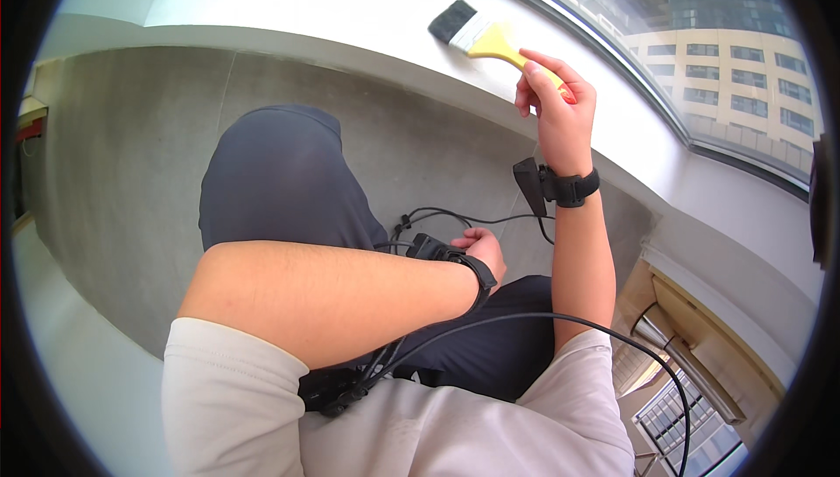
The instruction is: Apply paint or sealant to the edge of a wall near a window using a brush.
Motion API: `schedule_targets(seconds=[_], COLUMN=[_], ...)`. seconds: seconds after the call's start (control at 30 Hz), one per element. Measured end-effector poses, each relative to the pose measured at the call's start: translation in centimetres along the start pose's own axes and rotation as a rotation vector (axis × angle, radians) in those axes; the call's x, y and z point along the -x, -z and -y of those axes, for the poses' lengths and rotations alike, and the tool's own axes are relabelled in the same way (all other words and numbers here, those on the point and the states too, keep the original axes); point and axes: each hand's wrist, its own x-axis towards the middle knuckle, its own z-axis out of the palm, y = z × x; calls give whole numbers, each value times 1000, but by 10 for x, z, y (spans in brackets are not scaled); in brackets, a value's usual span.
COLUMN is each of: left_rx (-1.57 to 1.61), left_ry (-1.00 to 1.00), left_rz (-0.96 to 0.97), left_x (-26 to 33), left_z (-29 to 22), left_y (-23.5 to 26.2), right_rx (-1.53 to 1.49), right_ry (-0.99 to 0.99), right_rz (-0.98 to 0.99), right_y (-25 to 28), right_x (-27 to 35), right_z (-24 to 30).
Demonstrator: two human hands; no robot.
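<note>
A flat paintbrush [496,42] with a yellow handle, a metal band and dark bristles is pinched in my right hand [560,109], near the red-marked end of the handle. Its bristles point to the far left, over the white windowsill [350,0]; whether they touch it I cannot tell. My left hand [486,254] rests low between my legs, its forearm lying across my body. Its fingers are loosely bent and slightly apart, with nothing seen in them, though part of the hand is hidden by the wrist device.
Beyond the sill runs a window [700,48] with a dark frame. Black cables [477,219] trail from the wrist devices, one looping past my right arm [647,350]. Grey tiled floor [157,144] lies below the sill, and a pale wooden-framed panel with a metal bar [700,381] stands at right.
</note>
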Motion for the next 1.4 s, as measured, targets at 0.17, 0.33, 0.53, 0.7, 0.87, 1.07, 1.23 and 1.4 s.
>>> schedule_targets(seconds=[0.17,0.33,0.53,0.7,0.87,1.07,1.23,1.4], left_rx=[-32,-23,-32,-32,-56,-44,-38,-39], left_ry=[1,18,18,19,-4,-15,-1,-14], left_rz=[-14,-11,-9,-8,-12,-4,-2,-1], left_x=[0,1,1,1,2,5,6,6], left_z=[-1,-2,-3,-4,-4,-4,-5,-4], left_y=[0,0,-1,0,0,1,3,2], right_rx=[16,0,25,42,12,51,26,64], right_ry=[44,6,-11,-63,14,-57,21,-5], right_rz=[-80,-20,21,137,-72,52,-120,-69], right_y=[-2,-4,-2,-1,6,18,18,21], right_x=[1,0,2,3,2,6,6,9], right_z=[1,5,5,-1,2,8,5,8])
